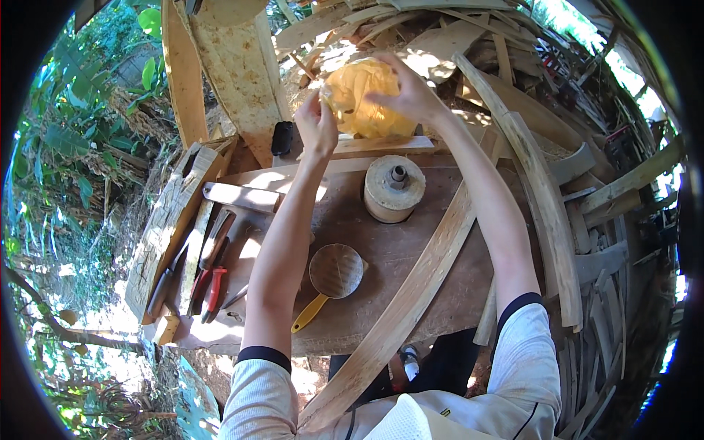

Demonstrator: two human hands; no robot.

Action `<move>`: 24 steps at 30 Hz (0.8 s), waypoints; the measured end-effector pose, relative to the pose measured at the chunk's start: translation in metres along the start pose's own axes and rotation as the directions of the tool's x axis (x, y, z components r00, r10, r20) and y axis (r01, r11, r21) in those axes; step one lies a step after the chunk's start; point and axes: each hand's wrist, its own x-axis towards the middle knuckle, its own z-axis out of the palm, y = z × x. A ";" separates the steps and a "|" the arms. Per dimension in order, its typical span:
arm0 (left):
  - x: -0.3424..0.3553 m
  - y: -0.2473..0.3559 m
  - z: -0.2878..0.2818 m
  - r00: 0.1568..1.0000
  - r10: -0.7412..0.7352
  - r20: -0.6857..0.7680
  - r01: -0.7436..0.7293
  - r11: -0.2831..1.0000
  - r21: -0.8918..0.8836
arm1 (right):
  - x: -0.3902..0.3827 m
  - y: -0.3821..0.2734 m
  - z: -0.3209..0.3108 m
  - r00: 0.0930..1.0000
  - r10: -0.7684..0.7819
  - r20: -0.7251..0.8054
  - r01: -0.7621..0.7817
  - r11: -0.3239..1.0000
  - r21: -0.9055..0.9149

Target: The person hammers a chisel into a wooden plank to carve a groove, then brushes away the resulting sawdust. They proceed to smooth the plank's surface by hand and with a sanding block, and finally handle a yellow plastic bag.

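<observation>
A crumpled yellow plastic bag (pixel 361 86) is held up beyond the far edge of the worktable. On its left side, my left hand (pixel 318 126) pinches the bag's edge between thumb and fingers. My right hand (pixel 412 94) is at the bag's right side, its thumb and fingers spread apart over the yellow plastic. Nearer to me on the table stands a round wooden block (pixel 394 192) with a short dark metal tube in its top. Closer still lies a round, shallow pan-like tool (pixel 336 270) with a yellow handle (pixel 311 313).
A long curved wooden strip (pixel 411 315) slants across the brown worktable (pixel 315 339). Several hand tools, one with a red handle (pixel 214 290), lie at the left beside a thick timber (pixel 165 227). A black case (pixel 281 138) sits at the back. Wood offcuts are heaped at the right.
</observation>
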 end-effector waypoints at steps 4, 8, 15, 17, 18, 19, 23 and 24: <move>-0.016 0.003 0.025 0.992 -0.117 -0.041 0.108 0.977 -0.185 | -0.009 0.016 -0.044 0.937 0.268 0.226 -0.179 0.920 -0.348; 0.006 -0.013 0.003 0.996 0.045 -0.074 -0.048 0.998 -0.037 | 0.004 0.016 -0.056 0.920 0.236 0.313 -0.202 0.970 -0.137; -0.003 0.005 -0.004 0.963 0.019 0.267 -0.025 0.999 0.021 | 0.015 -0.007 -0.059 0.658 0.282 0.698 -0.081 0.948 -0.307; -0.023 0.021 0.022 0.927 -0.056 0.371 0.029 0.996 0.079 | -0.001 0.013 -0.038 0.968 0.047 0.245 -0.079 0.989 0.124; -0.018 0.015 0.012 0.917 -0.014 0.399 -0.019 0.997 0.077 | 0.010 0.004 -0.021 0.923 0.062 0.379 -0.177 0.945 0.275; -0.016 0.015 0.008 0.914 0.002 0.406 -0.080 0.981 0.175 | 0.016 -0.001 -0.009 0.857 0.068 0.510 -0.300 0.871 0.388; -0.011 0.013 0.003 0.922 0.123 0.368 -0.261 0.898 0.355 | 0.035 -0.003 -0.005 0.537 0.212 0.816 -0.561 0.813 0.158; -0.012 0.013 0.005 0.931 0.144 0.334 -0.264 0.899 0.348 | 0.035 -0.003 0.000 0.498 0.181 0.848 -0.569 0.806 0.162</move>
